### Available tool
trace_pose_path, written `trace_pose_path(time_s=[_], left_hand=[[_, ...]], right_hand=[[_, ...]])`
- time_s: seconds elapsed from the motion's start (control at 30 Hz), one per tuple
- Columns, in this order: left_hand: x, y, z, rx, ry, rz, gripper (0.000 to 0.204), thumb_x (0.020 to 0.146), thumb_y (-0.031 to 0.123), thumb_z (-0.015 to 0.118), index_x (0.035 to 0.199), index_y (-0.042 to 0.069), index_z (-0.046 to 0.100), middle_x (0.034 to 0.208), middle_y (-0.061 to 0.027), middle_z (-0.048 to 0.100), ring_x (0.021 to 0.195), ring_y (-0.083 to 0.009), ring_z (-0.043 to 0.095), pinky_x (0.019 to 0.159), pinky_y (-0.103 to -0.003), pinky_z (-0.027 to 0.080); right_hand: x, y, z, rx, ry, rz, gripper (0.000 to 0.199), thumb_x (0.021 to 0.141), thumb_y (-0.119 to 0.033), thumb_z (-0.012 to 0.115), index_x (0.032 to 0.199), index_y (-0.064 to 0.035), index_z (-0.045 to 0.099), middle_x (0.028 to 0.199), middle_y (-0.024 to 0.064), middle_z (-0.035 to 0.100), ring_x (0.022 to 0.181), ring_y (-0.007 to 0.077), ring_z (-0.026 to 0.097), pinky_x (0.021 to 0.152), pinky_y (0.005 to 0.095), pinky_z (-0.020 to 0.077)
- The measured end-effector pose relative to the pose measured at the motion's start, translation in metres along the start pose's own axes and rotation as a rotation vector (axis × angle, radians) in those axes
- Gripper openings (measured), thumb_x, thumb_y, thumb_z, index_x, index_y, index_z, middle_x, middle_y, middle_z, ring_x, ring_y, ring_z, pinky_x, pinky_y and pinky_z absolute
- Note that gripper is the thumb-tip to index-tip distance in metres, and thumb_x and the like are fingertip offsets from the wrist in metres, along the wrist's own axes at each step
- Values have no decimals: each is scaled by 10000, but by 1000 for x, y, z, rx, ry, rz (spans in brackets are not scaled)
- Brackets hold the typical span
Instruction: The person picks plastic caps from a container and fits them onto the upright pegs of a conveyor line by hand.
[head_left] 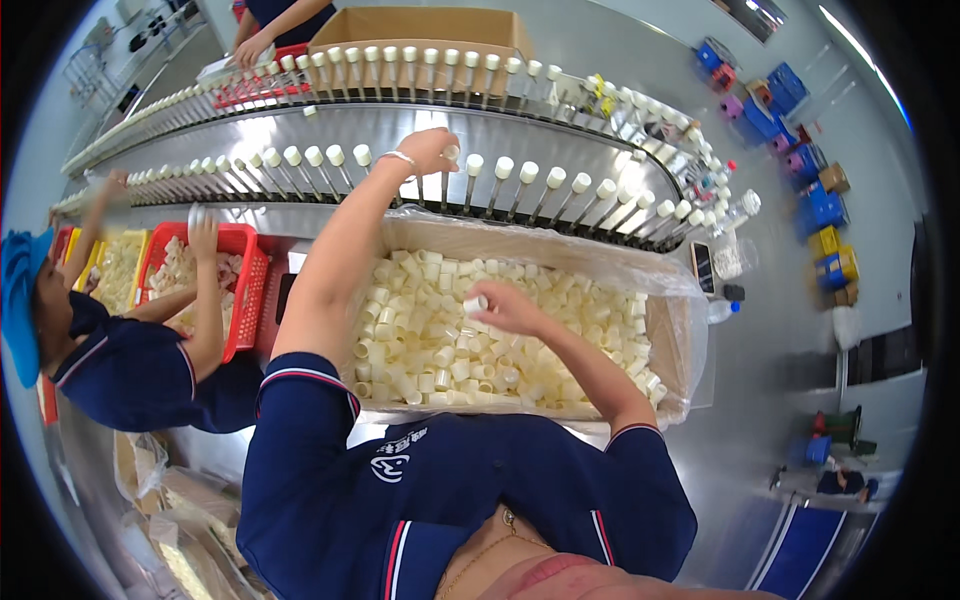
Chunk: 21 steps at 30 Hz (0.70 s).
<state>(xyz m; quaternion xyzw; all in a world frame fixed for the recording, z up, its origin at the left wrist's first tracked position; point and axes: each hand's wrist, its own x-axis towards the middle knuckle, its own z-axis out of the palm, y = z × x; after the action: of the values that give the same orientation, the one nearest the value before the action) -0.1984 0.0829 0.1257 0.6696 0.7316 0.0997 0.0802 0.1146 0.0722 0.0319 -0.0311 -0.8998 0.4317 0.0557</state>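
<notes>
My left hand, with a white band on the wrist, reaches out to the near row of upright metal pins. Its fingers are closed on a white cap at the top of one pin; whether the cap sits on the pin I cannot tell. Over the large carton my right hand pinches another short white cap, held sideways. Beneath it, many loose cream-white caps fill the plastic-lined carton. Capped pins continue along the conveyor to both sides of my left hand.
The conveyor loops round at the right, with a far row of capped pins. Behind it stands an open cardboard box near another person's hands. A co-worker in a blue cap works at my left beside a red basket. A phone lies right.
</notes>
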Motion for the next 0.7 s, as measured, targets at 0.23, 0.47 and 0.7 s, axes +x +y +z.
trace_pose_path(time_s=[0.23,0.47,0.7], left_hand=[[-12,31,3,-698,296,73,250,805,64,689,1051,48,643,922,-10,563,755,-83,538,679,-221,480],[-39,50,0,-651,327,-53,392,781,212,747,1103,50,594,793,-46,575,659,-145,492,659,-288,459],[-49,49,-7,-313,377,-53,311,817,228,692,1074,91,582,899,-74,614,814,-250,585,723,-364,472]], right_hand=[[25,-2,-72,636,467,20,207,889,-59,612,1085,-20,556,1080,27,591,926,72,567,791,234,483],[84,18,-115,573,650,17,258,887,-58,603,1108,-26,476,1015,44,616,793,94,601,678,271,524],[97,41,-128,-294,590,429,344,874,-276,609,1127,-90,470,909,161,651,753,339,650,653,434,494]])
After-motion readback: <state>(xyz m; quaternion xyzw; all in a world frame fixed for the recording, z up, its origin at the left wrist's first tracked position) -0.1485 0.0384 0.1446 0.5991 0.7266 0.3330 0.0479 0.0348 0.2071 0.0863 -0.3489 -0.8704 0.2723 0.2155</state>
